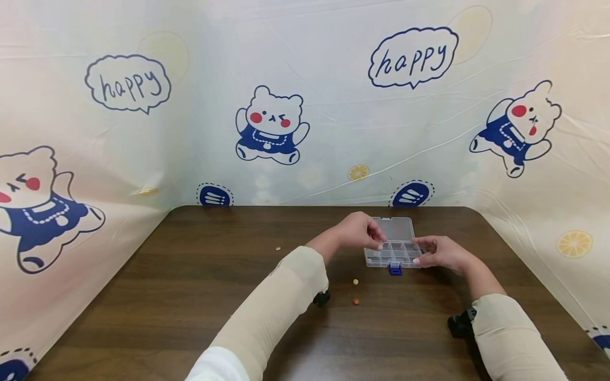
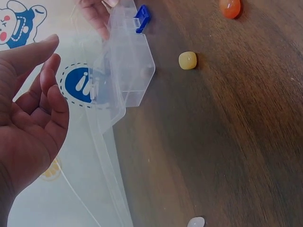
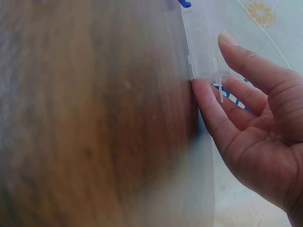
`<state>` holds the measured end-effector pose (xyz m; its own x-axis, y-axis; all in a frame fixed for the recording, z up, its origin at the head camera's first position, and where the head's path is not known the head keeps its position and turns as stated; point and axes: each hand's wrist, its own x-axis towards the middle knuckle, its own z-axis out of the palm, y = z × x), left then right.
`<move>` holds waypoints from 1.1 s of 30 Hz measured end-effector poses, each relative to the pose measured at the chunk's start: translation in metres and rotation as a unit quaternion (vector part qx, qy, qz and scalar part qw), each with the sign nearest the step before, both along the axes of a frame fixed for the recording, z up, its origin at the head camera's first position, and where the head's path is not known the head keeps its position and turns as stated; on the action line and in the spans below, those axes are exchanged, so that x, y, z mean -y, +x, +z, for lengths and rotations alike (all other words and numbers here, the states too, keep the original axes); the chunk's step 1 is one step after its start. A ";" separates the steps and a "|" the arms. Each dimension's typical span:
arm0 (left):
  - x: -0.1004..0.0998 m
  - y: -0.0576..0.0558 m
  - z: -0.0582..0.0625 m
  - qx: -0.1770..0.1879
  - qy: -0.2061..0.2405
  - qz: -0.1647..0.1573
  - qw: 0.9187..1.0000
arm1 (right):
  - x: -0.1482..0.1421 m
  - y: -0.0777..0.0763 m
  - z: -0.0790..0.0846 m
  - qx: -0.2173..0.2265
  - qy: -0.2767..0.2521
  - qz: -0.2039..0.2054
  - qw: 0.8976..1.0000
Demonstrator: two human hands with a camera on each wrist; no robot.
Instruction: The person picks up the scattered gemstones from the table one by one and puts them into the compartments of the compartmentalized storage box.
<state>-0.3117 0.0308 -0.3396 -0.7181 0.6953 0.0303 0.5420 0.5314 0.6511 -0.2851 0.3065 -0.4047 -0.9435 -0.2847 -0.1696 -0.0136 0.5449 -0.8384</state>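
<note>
A clear plastic compartment box (image 1: pixel 393 262) stands toward the back right of the table, its lid (image 1: pixel 399 229) raised and a blue latch (image 1: pixel 395 270) hanging at its front. My left hand (image 1: pixel 358 231) hovers above the left compartments. In the left wrist view its thumb and fingertips are close together, with no object showing between them. My right hand (image 1: pixel 443 253) holds the box's right end, thumb at the front corner and fingers farther back. In front of the box lie a yellow bead (image 1: pixel 355 282) and an orange bead (image 1: pixel 356 301). A whitish bead (image 1: pixel 278 248) lies off to the left.
The brown wooden table (image 1: pixel 190 296) reaches back to a printed cloth (image 1: pixel 333 132) with bears and "happy" bubbles. Cloth also hangs along both sides. Dark wrist cameras (image 1: pixel 461 324) sit under both forearms, low over the tabletop.
</note>
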 end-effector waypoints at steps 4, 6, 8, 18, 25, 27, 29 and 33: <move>-0.003 -0.002 -0.002 0.000 0.002 0.004 1.000 | 0.000 -0.001 -0.001 0.004 -0.003 -0.003 1.000; -0.004 -0.004 -0.002 0.001 0.004 0.007 1.000 | -0.001 -0.001 -0.001 0.005 -0.003 -0.001 1.000; -0.006 -0.005 -0.003 -0.002 0.003 0.008 1.000 | -0.001 -0.002 -0.002 0.005 -0.005 -0.002 1.000; -0.015 -0.014 -0.008 -0.005 -0.012 0.030 0.999 | -0.001 -0.001 -0.001 0.006 -0.009 -0.001 1.000; -0.023 -0.017 -0.011 -0.001 -0.013 0.048 0.999 | -0.001 -0.001 0.000 0.010 -0.015 0.006 1.000; -0.025 -0.018 -0.014 0.007 -0.009 0.054 0.998 | -0.001 0.000 0.000 0.010 -0.014 0.005 1.000; -0.026 -0.019 -0.017 0.014 -0.006 0.059 0.998 | -0.001 0.000 0.000 0.009 -0.011 0.005 1.000; -0.028 -0.022 -0.026 0.017 -0.007 0.074 0.997 | -0.001 0.000 0.000 0.008 -0.012 0.003 1.000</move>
